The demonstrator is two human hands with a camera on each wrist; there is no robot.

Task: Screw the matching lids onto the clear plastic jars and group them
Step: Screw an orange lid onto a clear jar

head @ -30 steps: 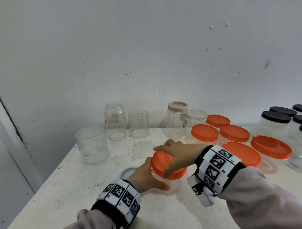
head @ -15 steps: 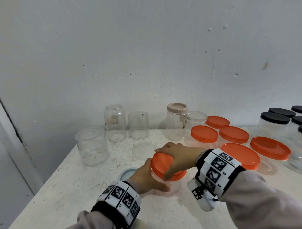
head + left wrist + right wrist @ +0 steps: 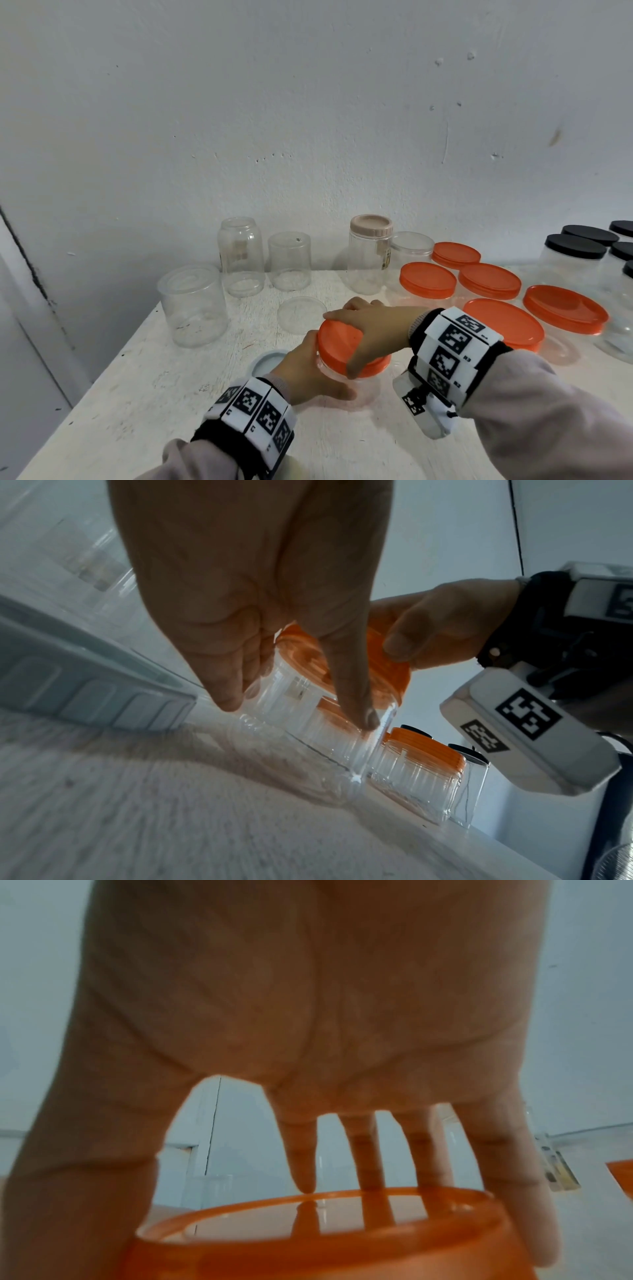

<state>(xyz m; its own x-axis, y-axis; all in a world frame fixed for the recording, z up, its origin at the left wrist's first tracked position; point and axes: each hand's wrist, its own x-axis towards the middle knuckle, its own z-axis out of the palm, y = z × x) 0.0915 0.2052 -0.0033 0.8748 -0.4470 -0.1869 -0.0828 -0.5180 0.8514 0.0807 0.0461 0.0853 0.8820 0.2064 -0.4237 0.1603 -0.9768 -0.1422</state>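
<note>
A small clear jar (image 3: pixel 368 382) (image 3: pixel 322 723) stands on the white table (image 3: pixel 164 394) near its front, with an orange lid (image 3: pixel 337 344) (image 3: pixel 387 666) (image 3: pixel 342 1240) on top. My left hand (image 3: pixel 308 370) (image 3: pixel 294 696) grips the jar's body from the left, thumb in front. My right hand (image 3: pixel 363 329) (image 3: pixel 308 1150) comes over from the right, fingers and thumb curled around the lid's rim. The jar's far side is hidden behind the hands.
Several orange-lidded jars (image 3: pixel 428 284) and black-lidded jars (image 3: pixel 575 253) stand at the right. At the back left are open clear jars (image 3: pixel 241 260), a pink-lidded jar (image 3: pixel 370 253) and a big clear-lidded jar (image 3: pixel 193 305). A loose clear lid (image 3: pixel 300 313) and a pale blue lid (image 3: pixel 265 361) lie near my left hand.
The right hand's grip on the orange lid has shifted slightly, fingers pulled a little to the right. The left hand and the jar stay in place.
</note>
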